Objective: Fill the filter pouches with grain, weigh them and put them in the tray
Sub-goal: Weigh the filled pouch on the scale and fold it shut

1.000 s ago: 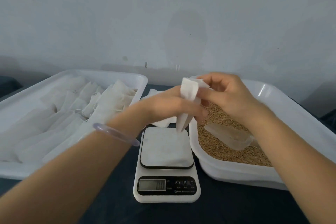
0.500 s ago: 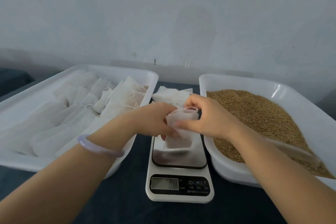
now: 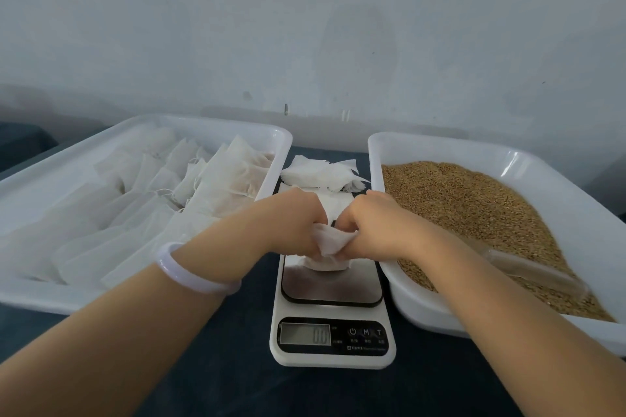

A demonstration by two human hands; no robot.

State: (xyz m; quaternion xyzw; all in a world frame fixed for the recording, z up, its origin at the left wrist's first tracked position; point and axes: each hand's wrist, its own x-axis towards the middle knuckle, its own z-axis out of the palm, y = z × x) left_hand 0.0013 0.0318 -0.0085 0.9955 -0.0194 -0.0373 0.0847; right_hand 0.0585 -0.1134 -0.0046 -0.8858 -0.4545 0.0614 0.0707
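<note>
head view: the person's left hand and right hand meet over the scale, each pinching one side of the mouth of a white filter pouch, likely to spread it open for filling. the pouch hangs between the curled fingers right above the scale plate; whether its bottom touches the plate is hard to tell, though the display reads zero. it looks limp, crumpled and thin, seemingly with no grain in it. the grain sits in the right tray with a clear scoop lying on it, close to the right hand. spare empty pouches lie just beyond the scale. the left tray holds the filled pouches.
</note>
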